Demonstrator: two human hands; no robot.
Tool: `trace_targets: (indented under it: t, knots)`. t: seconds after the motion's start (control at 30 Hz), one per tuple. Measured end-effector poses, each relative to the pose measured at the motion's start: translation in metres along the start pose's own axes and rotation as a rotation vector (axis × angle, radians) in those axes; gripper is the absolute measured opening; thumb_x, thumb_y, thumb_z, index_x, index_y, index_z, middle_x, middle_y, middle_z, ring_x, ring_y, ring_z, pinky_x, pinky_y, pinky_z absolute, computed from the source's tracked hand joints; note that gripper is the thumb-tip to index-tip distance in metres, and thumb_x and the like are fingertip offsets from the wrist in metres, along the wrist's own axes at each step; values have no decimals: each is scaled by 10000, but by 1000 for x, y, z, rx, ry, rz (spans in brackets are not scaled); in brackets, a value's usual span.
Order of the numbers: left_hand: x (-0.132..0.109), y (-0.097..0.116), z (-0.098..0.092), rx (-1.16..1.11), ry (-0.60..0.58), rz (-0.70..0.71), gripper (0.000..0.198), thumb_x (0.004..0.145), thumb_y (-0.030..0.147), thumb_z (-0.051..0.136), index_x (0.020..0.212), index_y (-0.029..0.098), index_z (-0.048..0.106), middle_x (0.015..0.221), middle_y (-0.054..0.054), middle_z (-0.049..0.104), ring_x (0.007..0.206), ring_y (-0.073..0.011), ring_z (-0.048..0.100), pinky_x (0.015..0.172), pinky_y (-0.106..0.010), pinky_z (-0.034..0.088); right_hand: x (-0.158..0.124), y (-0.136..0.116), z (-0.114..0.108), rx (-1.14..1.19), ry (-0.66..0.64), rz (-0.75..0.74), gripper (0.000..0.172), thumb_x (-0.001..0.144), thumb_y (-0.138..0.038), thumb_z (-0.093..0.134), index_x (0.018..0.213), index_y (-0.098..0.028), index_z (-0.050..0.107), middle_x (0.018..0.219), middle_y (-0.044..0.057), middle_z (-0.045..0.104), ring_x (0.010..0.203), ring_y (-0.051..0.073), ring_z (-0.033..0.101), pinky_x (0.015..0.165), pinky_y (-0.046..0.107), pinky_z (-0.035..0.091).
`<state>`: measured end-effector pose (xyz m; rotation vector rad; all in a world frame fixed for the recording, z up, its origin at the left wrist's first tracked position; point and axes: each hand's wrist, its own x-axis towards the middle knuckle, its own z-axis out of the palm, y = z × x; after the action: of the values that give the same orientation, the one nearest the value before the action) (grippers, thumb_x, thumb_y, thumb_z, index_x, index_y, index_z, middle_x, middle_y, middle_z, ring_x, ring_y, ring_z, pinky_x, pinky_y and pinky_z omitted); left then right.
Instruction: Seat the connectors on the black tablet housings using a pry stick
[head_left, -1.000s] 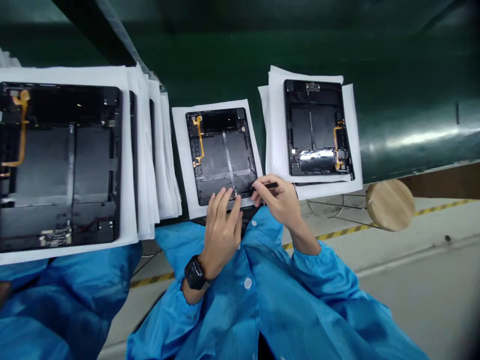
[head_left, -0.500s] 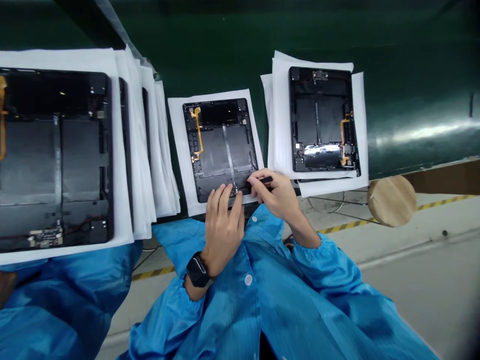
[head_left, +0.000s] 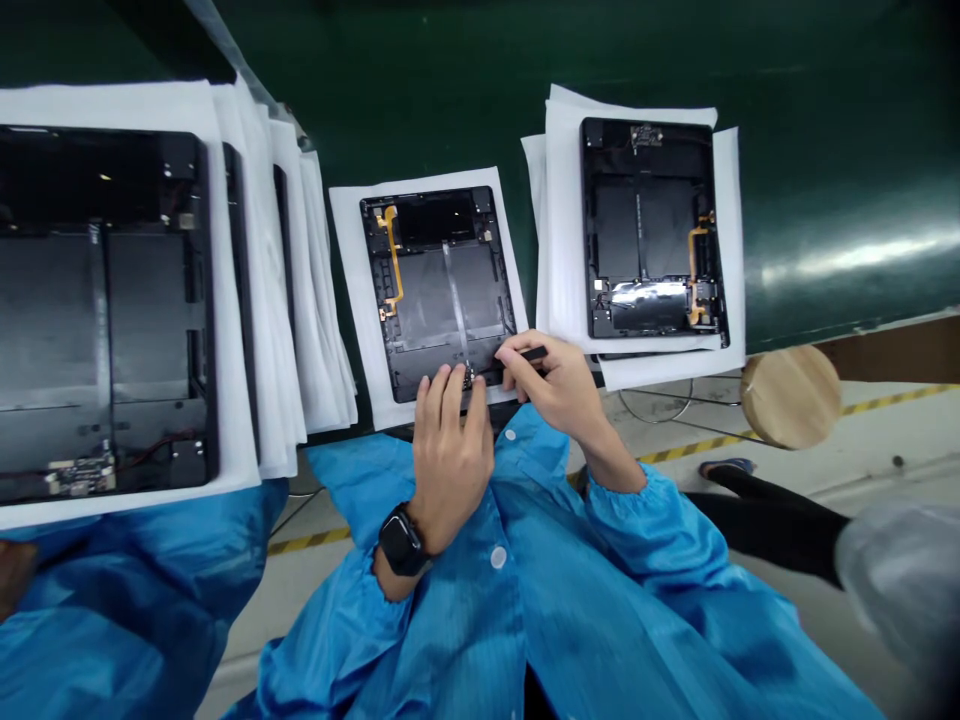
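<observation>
An opened tablet (head_left: 431, 295), its inside showing black battery cells and an orange flex cable (head_left: 394, 262), lies on a white foam sheet (head_left: 347, 240). My left hand (head_left: 454, 450) rests on its near edge with fingers stretched out, beside a small circuit board (head_left: 469, 378) that the fingertips partly cover. At the tablet's near right corner, my right hand (head_left: 553, 385) pinches a short black stick-like tool (head_left: 534, 354). The tool's tip is hidden by the fingers, so I cannot tell what it touches.
Opened tablets between foam sheets form a stack (head_left: 660, 230) at right and a larger stack (head_left: 150, 300) at left. A round wooden stool (head_left: 791, 397) stands beyond the green bench edge. A co-worker's blue sleeve (head_left: 135, 590) is at left; another person's leg (head_left: 772, 520) is at right.
A person's leg and pale garment have come into view at the lower right. My hands stay at almost the same spots on the tablet; the view has shifted slightly.
</observation>
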<state>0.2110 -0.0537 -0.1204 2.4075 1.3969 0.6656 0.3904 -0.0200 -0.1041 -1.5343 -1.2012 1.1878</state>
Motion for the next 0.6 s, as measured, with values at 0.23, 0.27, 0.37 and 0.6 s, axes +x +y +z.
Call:
trace_targets:
  t: [0.23,0.27,0.37,0.6]
  knots:
    - [-5,-6,2,-27,-23,29,566,981,62,515,1541,145,489,1576,-230,514,1574,-355,360,1262,-651,358,0,-1,0,10,8,6,261,1005,-453,651,930,-205,672,627,-35,653,461,91,530,483,238,445]
    - [-5,-6,2,-24,-20,30,561,978,57,518,1533,138,497,1569,-234,521,1573,-356,362,1261,-648,360,0,-1,0,13,8,3,257,1006,-449,649,930,-205,673,626,-35,652,461,91,531,481,237,444]
    - [-3,-3,2,-16,-9,17,554,974,57,524,1520,147,515,1555,-226,537,1564,-359,380,1254,-645,371,0,-1,0,16,7,-1,239,1010,-428,646,928,-205,673,626,-38,648,461,89,530,482,234,444]
    - [-2,-1,2,-43,14,-4,568,969,57,528,1526,170,515,1559,-207,539,1555,-350,399,1256,-645,365,-2,-2,0,-21,17,-22,254,1017,-437,632,930,-203,676,630,-31,654,477,97,551,499,236,459]
